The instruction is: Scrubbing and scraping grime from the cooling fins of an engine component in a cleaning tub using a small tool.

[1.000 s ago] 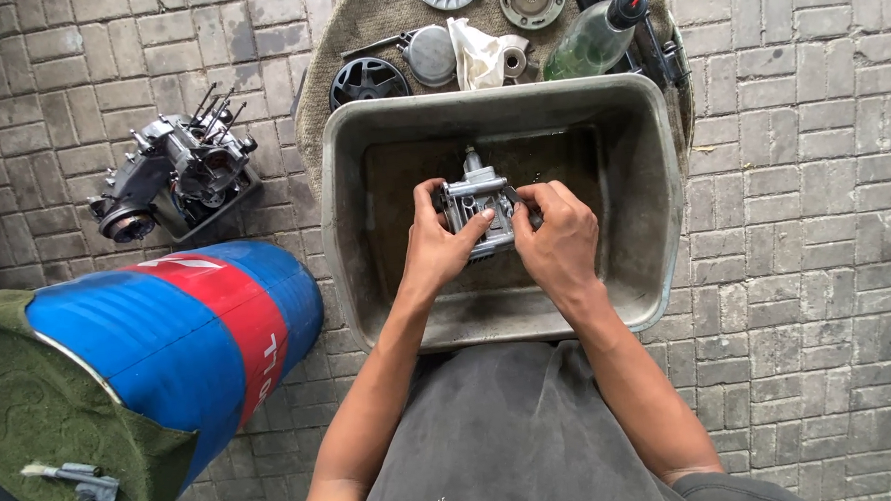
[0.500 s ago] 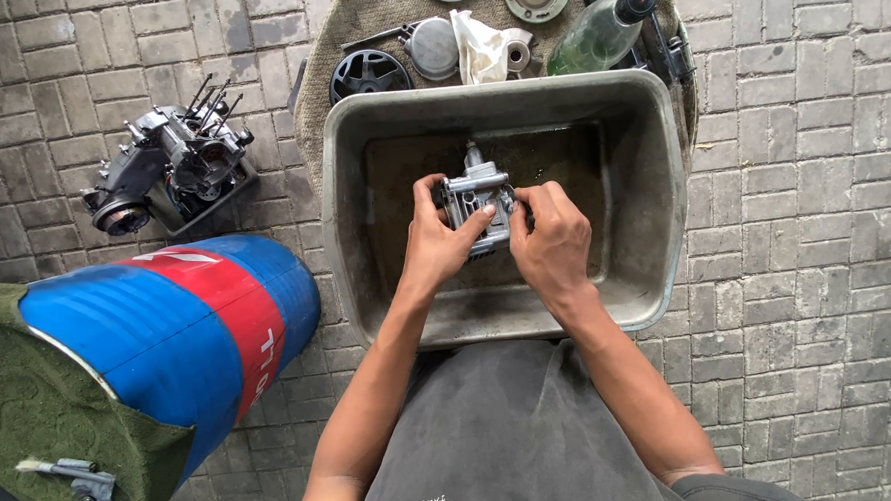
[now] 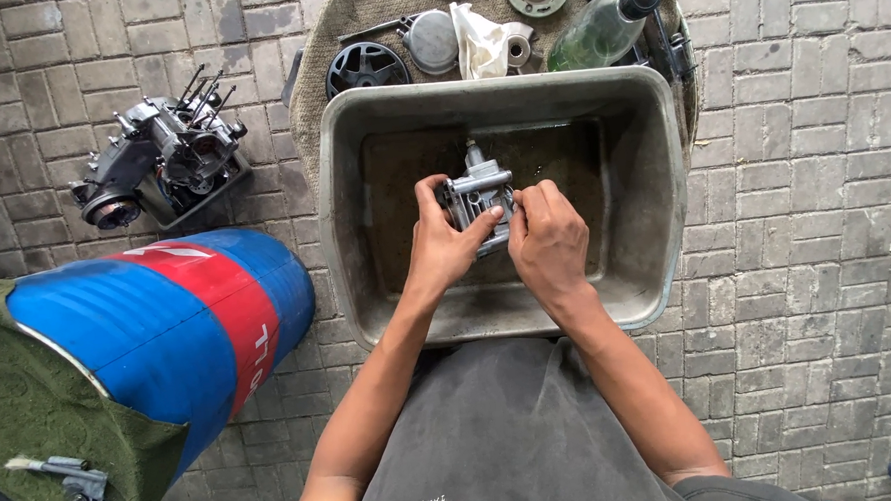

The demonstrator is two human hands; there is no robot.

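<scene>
Hands closed on the part: your left hand (image 3: pixel 443 246) and right hand (image 3: pixel 548 241) grip the metal part (image 3: pixel 476 191) over the tub (image 3: pixel 652 171). Looks like cleaning or stripping; next calls for steady fingers.

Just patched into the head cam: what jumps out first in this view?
Both hands, left hand and right hand, grip a small grey metal engine part over the middle of a grey plastic tub on the paved ground. At lower left lies a blue drum with a red band, with a stripped engine block beyond it at upper left.
</scene>
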